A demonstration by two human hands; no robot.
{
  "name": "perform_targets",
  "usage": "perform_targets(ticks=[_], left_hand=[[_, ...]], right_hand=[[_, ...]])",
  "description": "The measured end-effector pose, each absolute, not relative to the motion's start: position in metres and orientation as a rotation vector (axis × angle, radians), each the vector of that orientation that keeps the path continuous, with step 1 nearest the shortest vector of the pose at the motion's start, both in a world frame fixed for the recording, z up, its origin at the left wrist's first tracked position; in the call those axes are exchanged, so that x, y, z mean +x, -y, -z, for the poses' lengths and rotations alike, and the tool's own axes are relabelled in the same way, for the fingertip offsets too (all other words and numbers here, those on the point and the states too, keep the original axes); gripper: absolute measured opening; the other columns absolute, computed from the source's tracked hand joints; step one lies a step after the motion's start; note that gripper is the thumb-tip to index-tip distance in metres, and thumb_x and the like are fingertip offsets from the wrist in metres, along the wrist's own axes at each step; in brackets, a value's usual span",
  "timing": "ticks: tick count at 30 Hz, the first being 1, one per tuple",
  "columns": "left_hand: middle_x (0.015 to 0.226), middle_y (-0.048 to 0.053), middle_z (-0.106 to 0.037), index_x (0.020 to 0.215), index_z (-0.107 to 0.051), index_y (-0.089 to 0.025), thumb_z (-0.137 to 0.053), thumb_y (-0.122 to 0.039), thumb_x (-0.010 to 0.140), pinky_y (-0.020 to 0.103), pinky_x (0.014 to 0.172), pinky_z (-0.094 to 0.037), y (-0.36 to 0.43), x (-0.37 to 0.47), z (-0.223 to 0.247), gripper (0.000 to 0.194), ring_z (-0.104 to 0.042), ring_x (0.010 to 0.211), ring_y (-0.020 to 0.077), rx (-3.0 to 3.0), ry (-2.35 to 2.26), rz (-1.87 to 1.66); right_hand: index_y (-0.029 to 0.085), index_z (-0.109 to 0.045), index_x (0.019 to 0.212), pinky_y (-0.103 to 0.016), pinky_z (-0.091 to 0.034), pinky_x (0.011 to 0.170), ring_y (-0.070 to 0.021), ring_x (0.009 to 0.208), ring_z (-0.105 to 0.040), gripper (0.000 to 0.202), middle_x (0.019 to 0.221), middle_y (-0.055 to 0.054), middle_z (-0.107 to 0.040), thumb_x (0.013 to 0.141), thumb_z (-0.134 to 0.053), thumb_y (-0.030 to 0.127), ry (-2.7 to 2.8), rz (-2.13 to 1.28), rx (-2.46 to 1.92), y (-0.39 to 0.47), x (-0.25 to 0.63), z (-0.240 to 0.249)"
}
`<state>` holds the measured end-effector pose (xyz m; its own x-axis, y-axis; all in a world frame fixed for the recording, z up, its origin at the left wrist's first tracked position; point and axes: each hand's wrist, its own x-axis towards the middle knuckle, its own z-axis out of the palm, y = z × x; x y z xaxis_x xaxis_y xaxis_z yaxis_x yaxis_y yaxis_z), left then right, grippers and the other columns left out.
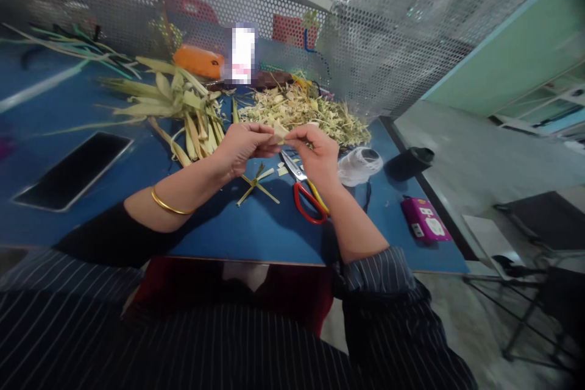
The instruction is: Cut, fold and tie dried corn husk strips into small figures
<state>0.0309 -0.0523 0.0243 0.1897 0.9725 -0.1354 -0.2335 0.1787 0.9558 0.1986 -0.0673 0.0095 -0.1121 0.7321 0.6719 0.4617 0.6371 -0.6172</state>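
A small pale piece of corn husk (280, 132) is pinched between my two hands above the middle of the blue table. My left hand (244, 147) holds its left side and my right hand (316, 151) its right side, fingertips nearly meeting. Below them lie scissors (302, 189) with one red and one yellow handle, blades pointing away from me. Left of the scissors is a star-shaped piece of crossed husk strips (256, 184). Several small cut husk bits (284, 169) lie by the blades. Beyond my left hand is a bunch of long husks (183, 106).
A heap of shredded husk (301, 106) lies behind my hands. White thread spool (361, 164), dark spool (409, 163) and purple box (425, 219) stand right. A black phone (75, 170) lies left. An orange packet (198, 61) sits before a perforated metal screen (379, 42).
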Motion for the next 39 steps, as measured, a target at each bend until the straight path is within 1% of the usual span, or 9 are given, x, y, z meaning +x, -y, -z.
perform_targets(ticks=[4, 8, 13, 18, 22, 25, 28, 31, 39], left_hand=[[0.057, 0.001, -0.066, 0.068, -0.064, -0.013, -0.077, -0.017, 0.060, 0.024, 0.059, -0.054, 0.053, 0.031, -0.023, 0.016, -0.068, 0.057, 0.0140, 1.058, -0.999, -1.105], [0.058, 0.001, -0.067, 0.068, -0.068, -0.013, -0.077, -0.018, 0.060, 0.025, 0.064, -0.055, 0.054, 0.033, -0.022, 0.013, -0.068, 0.059, 0.0135, 1.153, -0.997, -1.130], [0.057, 0.001, -0.067, 0.068, -0.073, -0.012, -0.075, -0.018, 0.061, 0.023, 0.063, -0.054, 0.058, 0.035, -0.024, 0.009, -0.066, 0.058, 0.0123, 1.306, -1.008, -1.196], [0.060, 0.002, -0.069, 0.070, -0.075, -0.014, -0.073, -0.020, 0.063, 0.024, 0.064, -0.054, 0.058, 0.035, -0.021, 0.009, -0.066, 0.060, 0.0130, 1.420, -1.021, -1.225], [0.061, 0.002, -0.069, 0.071, -0.075, -0.014, -0.075, -0.024, 0.064, 0.024, 0.065, -0.054, 0.057, 0.036, -0.016, 0.012, -0.067, 0.062, 0.0140, 1.469, -1.018, -1.234], [0.060, 0.001, -0.068, 0.068, -0.071, -0.013, -0.075, -0.021, 0.063, 0.024, 0.063, -0.054, 0.057, 0.037, -0.017, 0.010, -0.067, 0.060, 0.0134, 1.357, -1.015, -1.231], [0.061, 0.002, -0.068, 0.069, -0.068, -0.013, -0.075, -0.018, 0.062, 0.024, 0.061, -0.054, 0.057, 0.037, -0.019, 0.011, -0.066, 0.058, 0.0128, 1.165, -0.984, -1.174], [0.063, 0.003, -0.070, 0.072, -0.067, -0.014, -0.074, -0.017, 0.062, 0.024, 0.060, -0.054, 0.056, 0.035, -0.021, 0.013, -0.066, 0.057, 0.0126, 1.041, -0.958, -1.133], [0.066, 0.003, -0.070, 0.075, -0.069, -0.014, -0.075, -0.021, 0.064, 0.026, 0.067, -0.056, 0.055, 0.037, -0.015, 0.014, -0.068, 0.062, 0.0135, 1.111, -0.924, -1.178]], right_hand=[[0.022, -0.064, 0.075, -0.031, -0.046, 0.076, -0.0134, 0.077, -0.058, 0.009, 0.078, 0.002, -0.064, 0.082, -0.062, 0.017, 1.797, -0.330, -0.976, 0.067, 0.201, -0.012], [0.021, -0.064, 0.073, -0.030, -0.045, 0.071, -0.0125, 0.071, -0.056, 0.007, 0.075, 0.002, -0.064, 0.080, -0.065, 0.019, 1.742, -0.361, -1.056, 0.068, 0.201, -0.014], [0.019, -0.065, 0.071, -0.029, -0.046, 0.066, -0.0112, 0.064, -0.055, 0.006, 0.070, 0.002, -0.065, 0.076, -0.069, 0.020, 1.616, -0.427, -1.149, 0.071, 0.196, -0.014], [0.020, -0.064, 0.071, -0.029, -0.046, 0.063, -0.0108, 0.061, -0.054, 0.007, 0.066, 0.003, -0.063, 0.076, -0.068, 0.019, 1.560, -0.457, -1.166, 0.069, 0.195, -0.010], [0.020, -0.063, 0.073, -0.028, -0.046, 0.064, -0.0106, 0.062, -0.054, 0.006, 0.068, 0.003, -0.064, 0.078, -0.066, 0.019, 1.574, -0.438, -1.158, 0.068, 0.197, -0.007], [0.021, -0.063, 0.076, -0.027, -0.046, 0.064, -0.0103, 0.063, -0.054, 0.006, 0.069, 0.003, -0.064, 0.081, -0.065, 0.021, 1.623, -0.400, -1.119, 0.068, 0.197, -0.005], [0.022, -0.063, 0.080, -0.028, -0.047, 0.069, -0.0111, 0.069, -0.056, 0.003, 0.075, 0.003, -0.065, 0.082, -0.064, 0.021, 1.674, -0.345, -1.058, 0.067, 0.198, -0.004], [0.022, -0.065, 0.084, -0.029, -0.048, 0.074, -0.0116, 0.074, -0.059, 0.005, 0.080, 0.003, -0.066, 0.081, -0.064, 0.018, 1.699, -0.325, -0.995, 0.066, 0.198, -0.003], [0.022, -0.064, 0.078, -0.031, -0.049, 0.075, -0.0129, 0.075, -0.060, 0.006, 0.079, 0.002, -0.067, 0.081, -0.064, 0.017, 1.623, -0.349, -1.016, 0.067, 0.195, -0.001]])
